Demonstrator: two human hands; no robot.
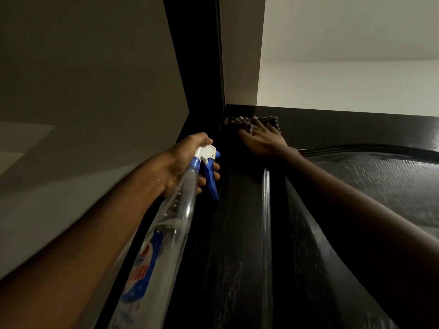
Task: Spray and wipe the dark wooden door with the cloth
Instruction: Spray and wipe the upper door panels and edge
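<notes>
Hands: spray bottle gripped by left hand; checked cloth pressed flat by right hand at the dark wooden door's top corner (length running downward).

Forearms bare; left hand and right hand bare

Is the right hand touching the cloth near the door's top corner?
Touching. The head view shows the right hand lying flat, fingers straight, on the checked cloth, pressing it against the dark door.
</notes>
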